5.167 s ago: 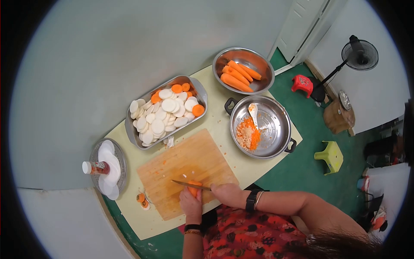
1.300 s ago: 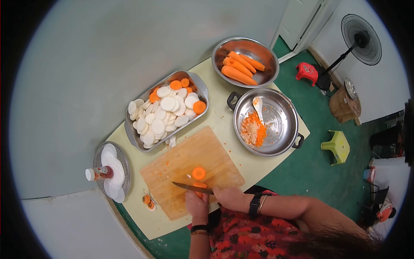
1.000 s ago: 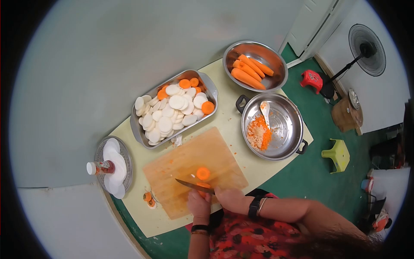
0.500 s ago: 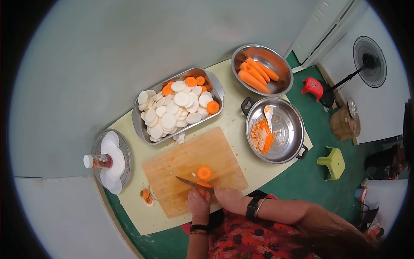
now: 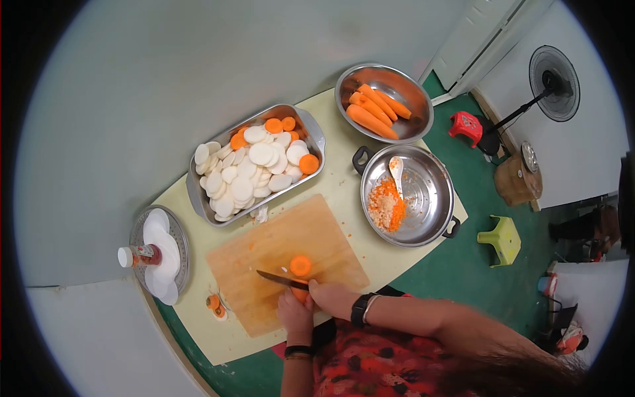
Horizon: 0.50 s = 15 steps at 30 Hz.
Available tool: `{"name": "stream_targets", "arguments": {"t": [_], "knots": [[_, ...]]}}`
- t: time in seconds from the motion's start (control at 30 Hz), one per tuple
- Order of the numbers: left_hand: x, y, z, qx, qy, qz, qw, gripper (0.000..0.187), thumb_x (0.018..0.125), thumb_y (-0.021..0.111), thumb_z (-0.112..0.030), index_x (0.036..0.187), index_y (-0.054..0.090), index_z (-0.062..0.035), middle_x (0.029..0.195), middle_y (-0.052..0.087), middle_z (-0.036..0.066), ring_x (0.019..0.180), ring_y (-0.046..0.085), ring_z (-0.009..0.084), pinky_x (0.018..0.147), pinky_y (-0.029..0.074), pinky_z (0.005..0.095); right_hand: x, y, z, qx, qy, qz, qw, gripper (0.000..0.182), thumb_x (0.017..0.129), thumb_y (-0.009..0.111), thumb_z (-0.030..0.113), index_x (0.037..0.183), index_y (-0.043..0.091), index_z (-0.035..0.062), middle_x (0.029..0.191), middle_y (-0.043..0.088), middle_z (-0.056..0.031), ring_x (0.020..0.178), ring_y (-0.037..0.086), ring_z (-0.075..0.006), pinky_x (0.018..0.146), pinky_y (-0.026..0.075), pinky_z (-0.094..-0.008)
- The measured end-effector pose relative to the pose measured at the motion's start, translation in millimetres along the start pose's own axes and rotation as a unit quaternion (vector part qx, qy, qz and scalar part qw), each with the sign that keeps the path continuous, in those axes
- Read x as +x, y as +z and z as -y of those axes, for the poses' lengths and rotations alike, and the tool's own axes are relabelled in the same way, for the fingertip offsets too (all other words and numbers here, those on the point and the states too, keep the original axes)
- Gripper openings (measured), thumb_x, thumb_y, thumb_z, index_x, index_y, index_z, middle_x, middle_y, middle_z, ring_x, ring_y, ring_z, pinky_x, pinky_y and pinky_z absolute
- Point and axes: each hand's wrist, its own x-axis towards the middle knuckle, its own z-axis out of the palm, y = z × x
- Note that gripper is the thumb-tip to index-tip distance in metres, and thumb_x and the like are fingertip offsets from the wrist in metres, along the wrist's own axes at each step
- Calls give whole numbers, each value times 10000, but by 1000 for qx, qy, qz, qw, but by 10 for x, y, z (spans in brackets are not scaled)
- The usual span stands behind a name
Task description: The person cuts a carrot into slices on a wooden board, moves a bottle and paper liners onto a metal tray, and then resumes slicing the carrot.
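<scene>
On the wooden cutting board [image 5: 264,251], my left hand [image 5: 295,313] is closed around a piece of carrot [image 5: 301,295]. My right hand [image 5: 332,299] grips the handle of a kitchen knife [image 5: 276,278]. Its blade lies across the carrot, pointing left, and hides part of it. Just beyond the blade rests a round carrot slice [image 5: 300,266], with a small white scrap beside it. Behind the board stands a metal tray [image 5: 256,206] heaped with white radish slices [image 5: 243,189] and some carrot slices [image 5: 309,164].
To the right, a metal pot [image 5: 433,198] holds minced orange and pale bits and a white spoon [image 5: 396,173]. A steel bowl [image 5: 423,109] of whole carrots [image 5: 369,122] sits behind it. At left, a plate [image 5: 183,238] carries white slices and a jar [image 5: 142,255]. Carrot ends [image 5: 213,302] lie nearby.
The whole view has shifted, so the table and its things appear farther left. The knife stays at the carrot, its blade in a slightly different place across it.
</scene>
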Motion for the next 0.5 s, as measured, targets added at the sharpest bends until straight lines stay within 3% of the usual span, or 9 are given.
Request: {"name": "stream_targets", "arguments": {"t": [0.37,0.4,0.5], "knots": [[-3,17,16,2,4,-22,1000,602,803,632,-474,1144,468,-5,900,541,164,795,563,360,628,459,464,-50,-2,-221,-32,16,35,999,139,863,473,101,915,497,-26,764,636,-226,717,636,-394,627,504,-457],[-9,19,2,6,2,-26,1000,603,800,636,-471,1144,468,-6,905,543,165,798,564,359,630,461,463,-94,18,-270,-50,-24,-15,998,154,883,458,124,894,497,-25,665,609,-217,631,626,-387,553,493,-463],[8,-19,-4,4,1,-22,1000,600,794,646,-462,1147,467,-11,911,546,162,802,566,359,628,467,458,-115,15,-299,-25,16,-18,999,178,902,458,159,899,494,-15,646,596,-222,597,611,-390,516,479,-469]]}}
